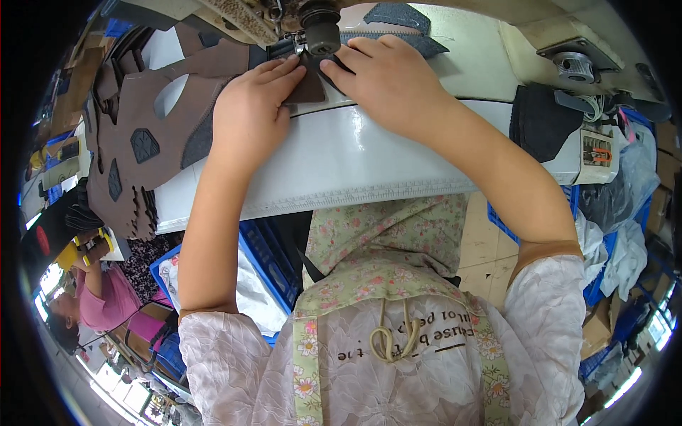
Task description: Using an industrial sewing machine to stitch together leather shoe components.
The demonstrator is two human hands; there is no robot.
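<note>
Both hands are up at the sewing machine head (321, 30), close to its metal presser foot (299, 44). My left hand (250, 110) has its fingers together and bent over a small brown leather-like piece (308, 89), holding it against the bed just below the foot. On the other side, my right hand (391, 82) grips a dark strip (328, 73) with thumb and fingers, and the strip's end runs in beside the foot. The undersides of the fingers are hidden. Behind the right hand lies a dark grey piece with a zigzag edge (425, 45).
Large brown cut-out panels (170, 131) with dark patches drape over the left side. The white table edge (341, 160) bears a ruler scale. Stacked black pieces (543, 124) sit at right. A blue crate (266, 266) stands below. Another person (106, 295) sits far left.
</note>
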